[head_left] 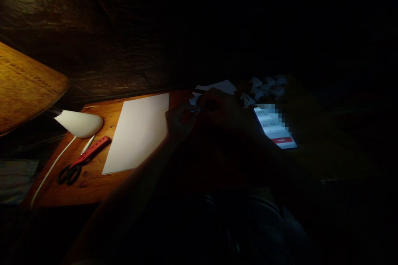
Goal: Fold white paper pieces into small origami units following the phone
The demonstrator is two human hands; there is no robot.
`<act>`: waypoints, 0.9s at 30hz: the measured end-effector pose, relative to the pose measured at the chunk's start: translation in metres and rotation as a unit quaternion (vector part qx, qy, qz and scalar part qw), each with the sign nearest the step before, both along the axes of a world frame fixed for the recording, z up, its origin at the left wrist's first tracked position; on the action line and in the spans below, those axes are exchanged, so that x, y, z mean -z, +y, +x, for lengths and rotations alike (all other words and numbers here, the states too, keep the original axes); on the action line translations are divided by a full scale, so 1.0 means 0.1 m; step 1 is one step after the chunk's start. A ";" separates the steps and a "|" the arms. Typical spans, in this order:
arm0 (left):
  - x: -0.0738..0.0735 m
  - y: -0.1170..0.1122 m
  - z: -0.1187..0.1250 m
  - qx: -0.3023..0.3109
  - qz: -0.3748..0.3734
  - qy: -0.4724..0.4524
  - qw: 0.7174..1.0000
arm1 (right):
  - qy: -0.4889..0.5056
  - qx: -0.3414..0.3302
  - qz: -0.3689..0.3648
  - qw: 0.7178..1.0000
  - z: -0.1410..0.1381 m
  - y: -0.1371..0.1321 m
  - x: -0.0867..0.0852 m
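In the dim middle of the table, my left hand [179,121] and my right hand [222,105] come together, fingers closed. A small piece of white paper [194,101] shows at their fingertips, and both hands appear to pinch it; its exact shape is too dark to make out. Just behind the hands lie some white paper pieces [228,86]. Several small folded paper shapes [248,99] are grouped beyond my right hand. Left of my left hand rests a stack of white paper sheets [139,132].
A white desk lamp base [82,123] with a cable stands at the left under a lit yellowish shade [27,87]. Scissors [70,173], a red perforated strip [95,149] and a white pen-like stick [88,145] lie near it. A lit phone [276,130] lies at the right.
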State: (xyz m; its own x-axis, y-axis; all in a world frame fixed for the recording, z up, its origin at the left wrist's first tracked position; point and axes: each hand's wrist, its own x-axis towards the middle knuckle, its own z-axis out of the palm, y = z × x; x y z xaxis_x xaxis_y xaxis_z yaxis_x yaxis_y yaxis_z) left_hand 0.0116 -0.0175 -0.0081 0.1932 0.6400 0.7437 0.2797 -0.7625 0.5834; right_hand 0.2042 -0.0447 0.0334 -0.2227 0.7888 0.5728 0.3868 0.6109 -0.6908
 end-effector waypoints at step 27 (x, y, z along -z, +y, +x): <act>-0.05 -0.03 0.00 -0.015 0.025 0.029 0.999 | -0.041 0.015 -0.005 0.999 0.00 -0.02 -0.03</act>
